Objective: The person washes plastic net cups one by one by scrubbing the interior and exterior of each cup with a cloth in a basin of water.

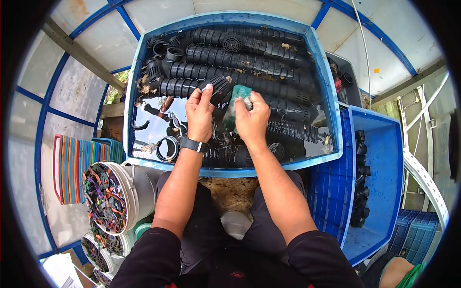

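Observation:
My left hand (pixel 199 115) pinches a black slotted plastic cap (pixel 220 87) between thumb and fingers, above the water. Closed round a green scrubbing pad (pixel 234 109), my right hand (pixel 253 118) is just to the right of the cap. Both hands are over a large blue tub (pixel 331 120) of dark water. Long black ribbed plastic pipes (pixel 230 57) lie across it, partly under water. A black ring (pixel 167 149) lies near the tub's front left, and a round slotted cap (pixel 233 43) rests among the pipes at the back. Bits of brown leaf float about.
On the left stand white buckets (pixel 137 197) full of coloured scraps, beside a striped stack (pixel 77 168). A blue crate (pixel 377 192) with black fittings (pixel 360 192) stands right, a grey bin (pixel 353 91) behind it. Part of another person (pixel 396 272) shows at bottom right.

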The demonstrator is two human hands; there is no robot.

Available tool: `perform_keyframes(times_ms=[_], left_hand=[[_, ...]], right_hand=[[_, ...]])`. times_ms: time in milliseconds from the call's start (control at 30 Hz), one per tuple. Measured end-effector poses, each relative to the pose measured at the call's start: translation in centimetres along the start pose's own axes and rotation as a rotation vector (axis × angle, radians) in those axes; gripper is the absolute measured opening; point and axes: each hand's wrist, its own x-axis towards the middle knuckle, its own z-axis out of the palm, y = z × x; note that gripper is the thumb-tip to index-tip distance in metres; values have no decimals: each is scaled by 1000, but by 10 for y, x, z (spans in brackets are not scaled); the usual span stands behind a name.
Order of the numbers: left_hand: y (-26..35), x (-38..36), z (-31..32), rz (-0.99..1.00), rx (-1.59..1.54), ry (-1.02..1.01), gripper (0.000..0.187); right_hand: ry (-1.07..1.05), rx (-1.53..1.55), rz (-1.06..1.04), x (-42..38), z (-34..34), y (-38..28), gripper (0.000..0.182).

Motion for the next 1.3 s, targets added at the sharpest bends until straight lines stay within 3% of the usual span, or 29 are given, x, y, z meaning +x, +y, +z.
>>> perform_keyframes(times_ms=[133,300,367,567,667,767,933,1300], left_hand=[[0,-1,-1,-33,-34,-93,15],[0,-6,4,165,271,-217,17],[2,-10,8,176,251,-229,20],[4,-10,9,243,344,-257,22],[2,-9,7,175,280,-234,20],[11,-12,9,18,181,-121,18],[5,8,-12,-206,-422,-113,25],[5,6,-15,-288,-506,-178,35]], right_hand=[[27,11,-5,8,-3,4,12],[-10,-10,-54,10,-8,-5,18],[7,-29,-65,11,-10,-3,20],[14,46,53,11,-8,11,19],[7,525,405,15,-7,3,20],[46,641,465,21,-12,8,22],[47,613,492,23,-17,10,24],[-85,691,515,16,-13,7,13]])
